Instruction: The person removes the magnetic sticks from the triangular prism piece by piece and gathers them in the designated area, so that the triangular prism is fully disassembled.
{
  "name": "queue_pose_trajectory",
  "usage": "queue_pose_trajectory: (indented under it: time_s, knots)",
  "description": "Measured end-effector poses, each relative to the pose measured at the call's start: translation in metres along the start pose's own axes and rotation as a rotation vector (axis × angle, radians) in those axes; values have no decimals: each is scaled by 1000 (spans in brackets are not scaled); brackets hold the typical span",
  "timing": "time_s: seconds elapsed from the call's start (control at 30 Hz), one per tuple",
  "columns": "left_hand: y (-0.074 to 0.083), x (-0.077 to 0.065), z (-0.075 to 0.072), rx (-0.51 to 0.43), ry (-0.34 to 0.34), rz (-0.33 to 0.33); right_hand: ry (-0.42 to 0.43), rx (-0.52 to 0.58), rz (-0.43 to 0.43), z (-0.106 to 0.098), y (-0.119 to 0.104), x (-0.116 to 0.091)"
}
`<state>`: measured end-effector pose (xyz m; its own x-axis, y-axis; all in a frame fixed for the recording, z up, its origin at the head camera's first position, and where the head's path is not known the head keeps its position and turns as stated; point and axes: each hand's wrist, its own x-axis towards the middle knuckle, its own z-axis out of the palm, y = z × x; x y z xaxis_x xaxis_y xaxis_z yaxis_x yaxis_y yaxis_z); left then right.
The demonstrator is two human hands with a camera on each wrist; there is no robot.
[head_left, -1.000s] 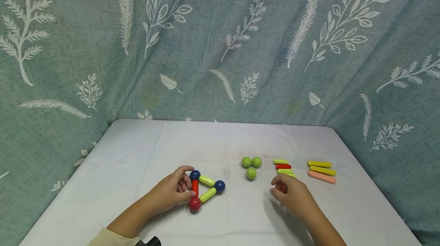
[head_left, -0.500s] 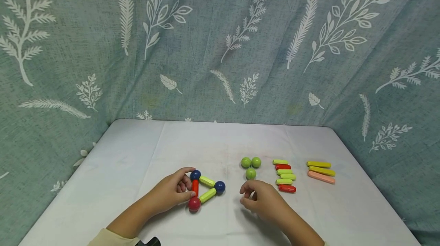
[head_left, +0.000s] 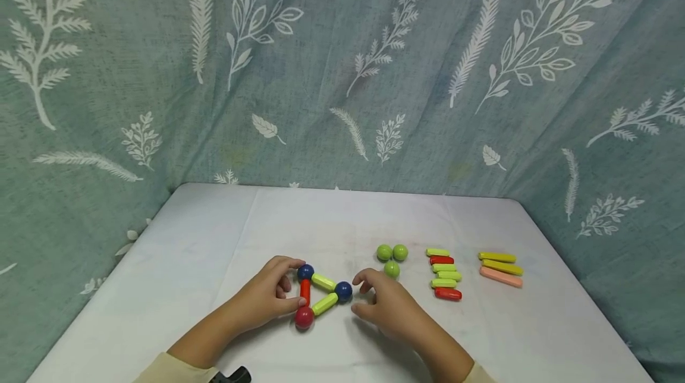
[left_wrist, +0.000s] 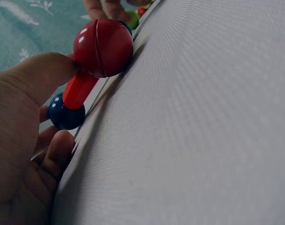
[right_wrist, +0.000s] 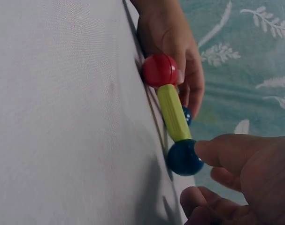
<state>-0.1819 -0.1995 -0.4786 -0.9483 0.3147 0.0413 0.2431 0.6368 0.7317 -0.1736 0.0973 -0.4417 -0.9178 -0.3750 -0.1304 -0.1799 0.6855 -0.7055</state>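
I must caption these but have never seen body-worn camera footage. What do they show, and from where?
There is no machine, just a person's bare left hand and right hand. The wide picture comes from a camera on the head, looking forward and down; the other two come from one on each wrist, so the white table looks tipped.

On it sits a triangle of two blue balls, a red ball, two lime rods and a red rod. To its right lie three green balls, six short rods and three longer sticks; a leaf-patterned cloth hangs behind.

The left hand holds the triangle along its red-rod side. The right hand is beside the rightmost blue ball, thumb and forefinger apart; whether it touches is hard to tell.
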Motion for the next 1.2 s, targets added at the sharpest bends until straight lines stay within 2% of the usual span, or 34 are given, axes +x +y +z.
queue_pose_trajectory:
  time_s: [0.13,0.37,0.7,0.97,1.2]
  knots:
    - [1,1,0,-6,-4,-10,3,-25,-20,5,-4,8]
    - [1,1,0,-4,-9,-2,-114,-53,-33,10,-8,15]
    - [-2,3,0,9,-38,-4,-57,-18,-39,16,-4,19]
    - [0,3,0,-1,-41,9,-8,-41,-62,18,-1,19]
    - [2,3,-1,-7,-62,8,-6,-54,-61,20,-1,19]
